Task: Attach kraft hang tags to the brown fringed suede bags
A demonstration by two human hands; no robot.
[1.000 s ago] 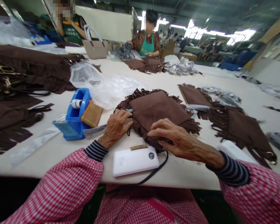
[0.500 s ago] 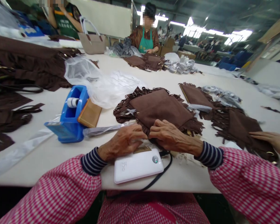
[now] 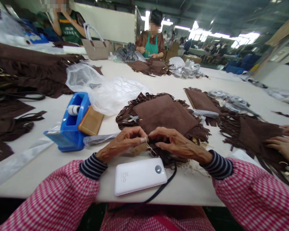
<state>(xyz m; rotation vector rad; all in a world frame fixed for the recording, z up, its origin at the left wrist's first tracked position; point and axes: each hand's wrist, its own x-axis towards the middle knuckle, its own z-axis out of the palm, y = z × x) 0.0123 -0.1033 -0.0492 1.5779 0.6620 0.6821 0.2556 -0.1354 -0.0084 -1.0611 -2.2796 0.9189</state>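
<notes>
Head view, nearest first: a white power bank [image 3: 140, 175] lies at the worktop [image 3: 33, 160] edge, its cable running under the work. Just beyond, the left hand [image 3: 121, 144] and right hand [image 3: 177, 142] pinch a thin pale string [image 3: 149, 147] at the near fringe of the brown fringed bag [image 3: 162, 114]. That string could slip free or snag the fringe if pulled unevenly. Half a second ago both hands lay flatter on the bag; a co-worker's hands [image 3: 283, 142] now reach farther in.
</notes>
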